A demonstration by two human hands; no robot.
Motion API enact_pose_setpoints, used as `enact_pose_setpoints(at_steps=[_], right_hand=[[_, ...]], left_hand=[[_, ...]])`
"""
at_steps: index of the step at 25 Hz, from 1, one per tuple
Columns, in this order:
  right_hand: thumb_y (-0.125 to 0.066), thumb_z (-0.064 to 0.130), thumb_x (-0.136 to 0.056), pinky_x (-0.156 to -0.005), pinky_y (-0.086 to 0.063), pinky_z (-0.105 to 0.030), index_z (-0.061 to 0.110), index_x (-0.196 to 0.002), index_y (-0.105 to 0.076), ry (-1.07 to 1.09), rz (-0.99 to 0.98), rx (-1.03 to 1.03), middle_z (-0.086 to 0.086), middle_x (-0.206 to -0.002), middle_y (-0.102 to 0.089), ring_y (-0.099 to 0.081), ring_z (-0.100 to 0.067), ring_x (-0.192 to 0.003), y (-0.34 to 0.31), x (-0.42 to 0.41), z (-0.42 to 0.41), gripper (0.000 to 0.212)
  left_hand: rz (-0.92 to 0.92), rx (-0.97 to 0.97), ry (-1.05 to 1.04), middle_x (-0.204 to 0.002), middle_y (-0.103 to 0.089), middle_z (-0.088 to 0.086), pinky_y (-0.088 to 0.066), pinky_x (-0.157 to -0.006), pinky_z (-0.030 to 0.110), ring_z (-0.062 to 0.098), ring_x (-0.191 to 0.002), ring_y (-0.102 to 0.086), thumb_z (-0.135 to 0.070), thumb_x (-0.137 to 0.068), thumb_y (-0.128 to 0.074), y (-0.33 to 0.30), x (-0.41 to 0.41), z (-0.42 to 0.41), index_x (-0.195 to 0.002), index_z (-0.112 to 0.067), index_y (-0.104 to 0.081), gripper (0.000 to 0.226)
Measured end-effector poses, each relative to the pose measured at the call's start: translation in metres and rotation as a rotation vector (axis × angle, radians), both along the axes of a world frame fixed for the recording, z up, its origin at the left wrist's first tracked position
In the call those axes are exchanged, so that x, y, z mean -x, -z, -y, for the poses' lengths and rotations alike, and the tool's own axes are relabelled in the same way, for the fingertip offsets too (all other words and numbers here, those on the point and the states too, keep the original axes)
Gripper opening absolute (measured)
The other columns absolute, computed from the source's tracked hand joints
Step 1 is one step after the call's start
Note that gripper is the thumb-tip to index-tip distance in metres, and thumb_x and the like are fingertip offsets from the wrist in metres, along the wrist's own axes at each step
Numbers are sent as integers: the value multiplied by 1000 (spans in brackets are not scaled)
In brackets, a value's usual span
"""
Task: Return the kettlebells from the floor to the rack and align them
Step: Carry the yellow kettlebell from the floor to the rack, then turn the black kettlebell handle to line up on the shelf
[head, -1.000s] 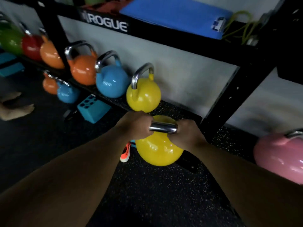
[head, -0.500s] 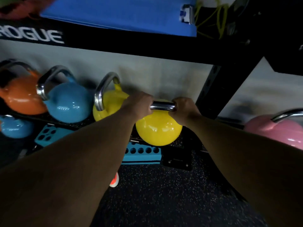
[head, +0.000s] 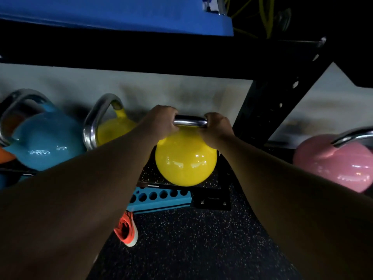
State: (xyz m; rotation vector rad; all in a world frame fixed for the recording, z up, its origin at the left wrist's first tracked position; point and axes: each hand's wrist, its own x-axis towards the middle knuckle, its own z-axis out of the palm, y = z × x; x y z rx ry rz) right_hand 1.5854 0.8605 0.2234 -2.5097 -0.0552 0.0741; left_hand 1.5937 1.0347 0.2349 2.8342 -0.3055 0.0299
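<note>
A yellow kettlebell (head: 185,158) with a chrome handle sits at the front edge of the black rack's speckled lower shelf (head: 146,174). My left hand (head: 161,122) grips the left end of its handle and my right hand (head: 217,126) grips the right end. To its left on the shelf stand a second yellow kettlebell (head: 113,130), partly hidden by my left forearm, and a blue kettlebell (head: 44,140). I cannot tell whether the held kettlebell rests on the shelf or hangs just above it.
A pink kettlebell (head: 335,162) stands to the right, past the black rack upright (head: 266,106). A blue mat (head: 113,13) lies on the upper shelf. Under the rack lies a teal block with holes (head: 159,199). My orange shoe (head: 127,229) is on the speckled floor.
Both hands have carried the yellow kettlebell up from the floor and forward to the lower shelf, beside the other yellow one. The view has come closer to the rack.
</note>
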Motion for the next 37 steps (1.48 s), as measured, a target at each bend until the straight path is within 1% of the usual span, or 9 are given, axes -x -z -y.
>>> enact_pose_setpoints(at_steps=[5, 8, 10, 12, 16, 20, 27, 33, 37], right_hand=[[-58, 16, -87, -63, -45, -33, 7, -111, -61, -31, -40, 41, -22, -106, -64, -62, -38, -90, -3, 0, -1, 26], [-61, 29, -90, -78, -52, -41, 11, -126, -49, -142, -60, 152, -20, -119, -55, -57, -38, -103, -15, 6, 4, 43], [-64, 31, -89, -78, -48, -36, 15, -134, -42, -200, -21, 149, -19, -124, -50, -55, -36, -106, -21, 19, 9, 52], [-66, 29, -88, -81, -48, -34, 18, -140, -36, -199, 6, 114, -18, -131, -45, -55, -36, -109, -23, 38, 16, 60], [-65, 24, -89, -91, -45, -37, 22, -146, -30, -216, 91, 105, -17, -136, -40, -50, -37, -119, -33, 70, 38, 67], [-60, 23, -89, -88, -46, -38, 21, -139, -40, -242, 131, 87, -17, -127, -50, -55, -39, -113, -43, 99, 79, 54], [-53, 22, -92, -83, -52, -42, 18, -130, -48, -223, 178, 167, -16, -117, -58, -59, -39, -103, -52, 187, 252, 39], [-53, 33, -90, -88, -44, -41, 28, -129, -50, -61, 216, 410, -8, -125, -61, -59, -34, -111, -80, 261, 451, 39], [-54, 35, -89, -89, -44, -42, 27, -125, -54, 57, 221, 426, -7, -126, -62, -59, -34, -112, -108, 301, 570, 37]], left_hand=[[3, -19, -16, -86, -70, 19, -40, -68, 35, 39, -85, -63, -18, -76, -75, 4, -1, -2, -91, -4, -68, 22], [-69, 78, -15, -94, -67, 16, -43, -70, 35, 36, -88, -62, -13, -79, -73, -2, 6, -4, -107, -4, -57, 34], [-69, 101, 16, -104, -60, 10, -49, -74, 40, 32, -92, -60, -12, -80, -71, -7, 21, -7, -115, -10, -50, 41], [-17, 65, 33, -116, -53, 10, -50, -82, 46, 32, -102, -56, -11, -78, -73, -8, 41, -8, -118, -15, -48, 47], [53, -159, 171, -147, -33, 12, -44, -99, 50, 36, -129, -38, -11, -81, -70, -26, 73, -1, -146, -14, -34, 74], [95, -245, 191, -137, -45, 10, -45, -94, 50, 33, -127, -40, -17, -81, -68, -46, 95, 37, -143, -15, -39, 68], [115, -288, 343, -117, -56, 11, -46, -91, 46, 34, -113, -53, -18, -78, -63, -54, 157, 203, -123, -14, -53, 46], [109, -354, 511, -124, -51, 6, -43, -97, 44, 28, -119, -48, -21, -86, -53, -67, 205, 400, -129, -18, -48, 43], [113, -338, 528, -130, -52, 6, -42, -97, 43, 28, -120, -48, -24, -86, -56, -77, 225, 508, -132, -20, -48, 47]])
